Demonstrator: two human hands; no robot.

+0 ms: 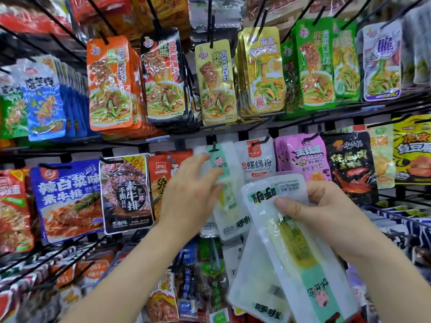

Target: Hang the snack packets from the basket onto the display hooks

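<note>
Wall of black wire display hooks, densely hung with snack packets across the whole frame; orange packets (109,85) upper left, a blue packet (67,199) at left centre.

At centre, a white packet (229,206) hangs upright from a hook (213,145). The left hand (189,194) lies against its left edge, fingers extended and loosely spread, fingertips touching the film.

At lower right, the right hand (326,210) grips a stack of white packets (291,241), turned upside down, thumb pressed on the front one.
</note>
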